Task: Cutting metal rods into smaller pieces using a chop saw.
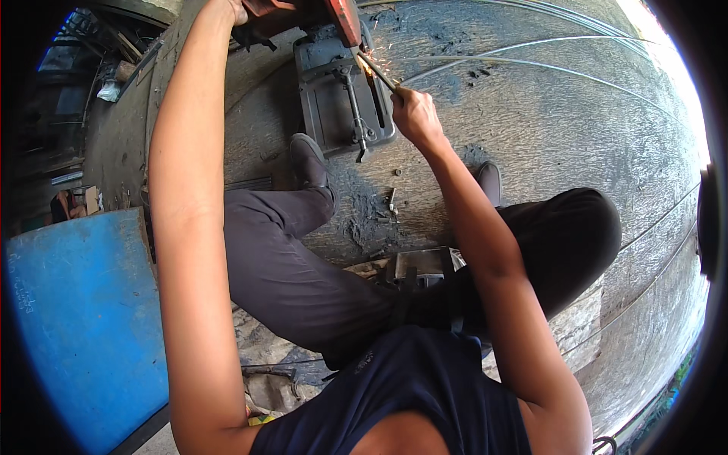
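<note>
A cut-off saw with a red guard (345,23) stands on a dark metal base (334,114) at the top of the view. Orange sparks fly where its cutting edge meets a thin metal rod (378,70). My right hand (416,114) is closed around the near end of this rod, just right of the base. My left hand (233,10) reaches to the saw's red body at the upper edge, its fingers curled against it. Part of that hand lies outside the picture, so its exact hold is hidden. A clamp screw (354,102) runs along the base.
Long thin metal rods (531,62) stretch across the concrete floor (546,136) to the right. My shoes (309,163) rest either side of the saw's near end. A blue panel (87,318) stands at the left. Small metal pieces (392,199) and black grit lie between my feet.
</note>
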Motion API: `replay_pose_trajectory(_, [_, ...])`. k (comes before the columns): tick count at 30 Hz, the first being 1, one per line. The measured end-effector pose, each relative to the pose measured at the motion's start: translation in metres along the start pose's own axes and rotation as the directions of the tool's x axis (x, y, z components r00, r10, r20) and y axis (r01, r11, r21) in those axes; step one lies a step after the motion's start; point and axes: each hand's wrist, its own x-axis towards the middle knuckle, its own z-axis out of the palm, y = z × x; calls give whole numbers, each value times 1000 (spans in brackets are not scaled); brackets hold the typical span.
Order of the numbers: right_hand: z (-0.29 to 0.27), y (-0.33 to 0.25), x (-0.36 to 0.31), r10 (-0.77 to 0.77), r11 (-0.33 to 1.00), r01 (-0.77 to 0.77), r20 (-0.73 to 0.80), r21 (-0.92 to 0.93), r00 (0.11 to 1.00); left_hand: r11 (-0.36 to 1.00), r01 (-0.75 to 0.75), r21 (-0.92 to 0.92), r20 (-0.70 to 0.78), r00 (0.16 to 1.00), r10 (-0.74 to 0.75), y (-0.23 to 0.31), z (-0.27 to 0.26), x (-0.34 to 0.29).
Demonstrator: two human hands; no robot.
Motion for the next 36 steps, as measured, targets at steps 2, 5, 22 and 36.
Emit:
replay_pose_trajectory(2, [-1, -2, 0, -1, 1000, 1, 5, -4, 1000, 1000, -1, -7, -2, 1000, 1, 0, -2, -1])
replay_pose_trajectory(5, [-2, -2, -1, -7, 1000, 7, 10, -11, 1000, 1000, 1, 3, -18, 1000, -1, 1, -1, -1])
replay_pose_trajectory(22, [-13, 1, -3, -2, 999, 0, 42, 37, 999, 1000, 23, 20, 60, 998, -24, 3, -3, 3])
replay_pose_trajectory(36, [-9, 22, 6, 234, 960, -246, 101, 134, 967, 997, 16, -70, 93, 996, -10, -5, -4, 12])
